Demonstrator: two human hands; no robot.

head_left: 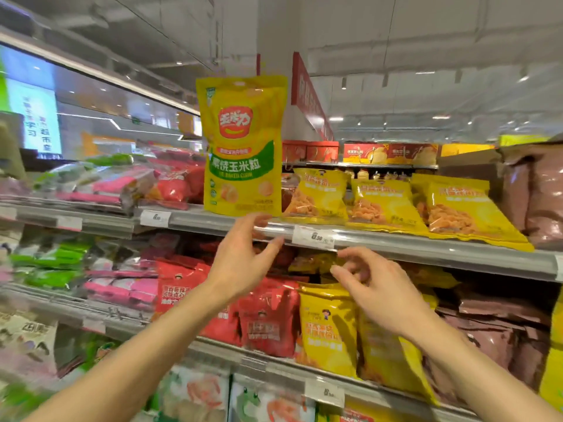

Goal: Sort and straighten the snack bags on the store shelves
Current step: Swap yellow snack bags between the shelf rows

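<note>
Tall yellow corn snack bag [242, 144] stands upright on the top shelf [426, 245], at the front edge, facing me. It stands free, nothing gripping it. To its right on the same shelf, three smaller yellow snack bags [387, 205] lean back in a row, overlapping a bit. To its left, red and pink bags [146, 184] lie flat in a messy pile.

My left hand [243, 257] is raised just below the corn bag, fingers loosely spread and relaxed, holding nothing. Its fingertips [259, 219] sit at the shelf's front rail, right under the bag's bottom edge; can't tell whether they touch the bag or the rail. My right hand [374, 284] is lower and to the right, in front of the shelf below, fingers loosely curled and apart, also holding nothing. It is blurred, so exact finger pose is unclear. The two hands are apart from each other.

White price tag [313, 237] is clipped on the top shelf rail between my hands. On the middle shelf [274, 363], red snack bags [265, 315] stand left of yellow bags [332, 327], with brown bags [493, 327] further right. Brown bags [539, 193] also on the top shelf at far right. Green and pink packs [54, 263] on the left side are blurred.
</note>
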